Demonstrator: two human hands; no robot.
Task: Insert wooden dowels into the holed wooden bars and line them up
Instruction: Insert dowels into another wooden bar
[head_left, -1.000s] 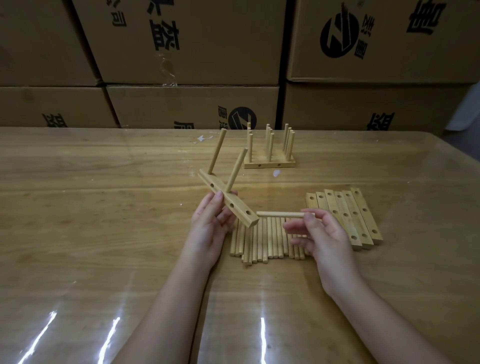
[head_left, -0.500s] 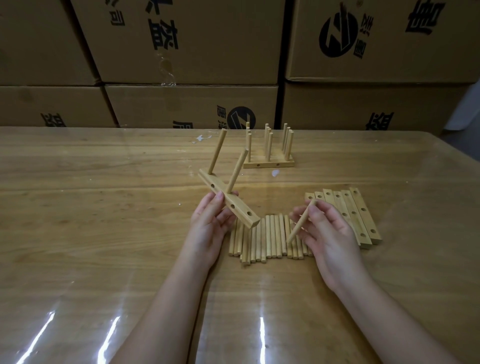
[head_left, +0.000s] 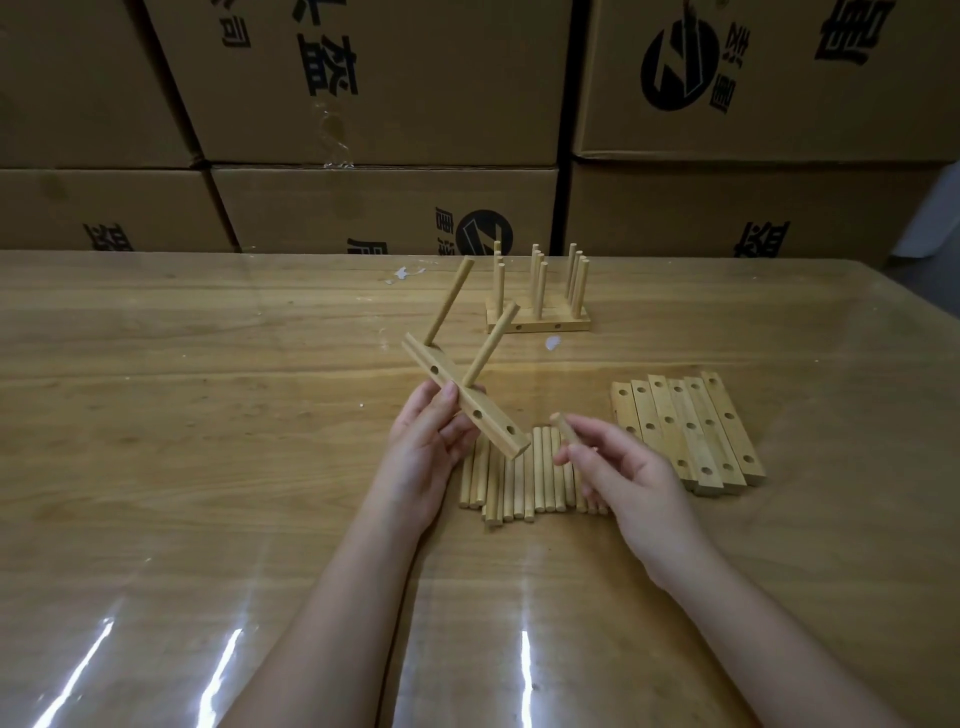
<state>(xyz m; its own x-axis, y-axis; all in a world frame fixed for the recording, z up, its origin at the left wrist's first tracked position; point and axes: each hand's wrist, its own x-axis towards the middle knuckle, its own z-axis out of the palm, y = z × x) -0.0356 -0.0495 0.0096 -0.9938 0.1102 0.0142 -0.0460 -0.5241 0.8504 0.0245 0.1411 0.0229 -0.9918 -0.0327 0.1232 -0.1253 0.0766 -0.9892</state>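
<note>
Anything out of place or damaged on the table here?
Two white scraps lie on the table near the finished bars; they look like stray debris. Nothing looks broken or spilled.

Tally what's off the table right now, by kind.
holed bar: 1, held by the left hand
seated dowels in that bar: 2
loose dowel: 1, pinched by the right hand
Total: 4

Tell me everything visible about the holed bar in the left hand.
The pale rectangular wooden bar is held in the air, sloping down to the right, gripped near its middle by the left hand. Three round holes show on its near face. Two light wooden dowels stand in its upper side; the lower-right end has none. Nothing else touches it.
</note>
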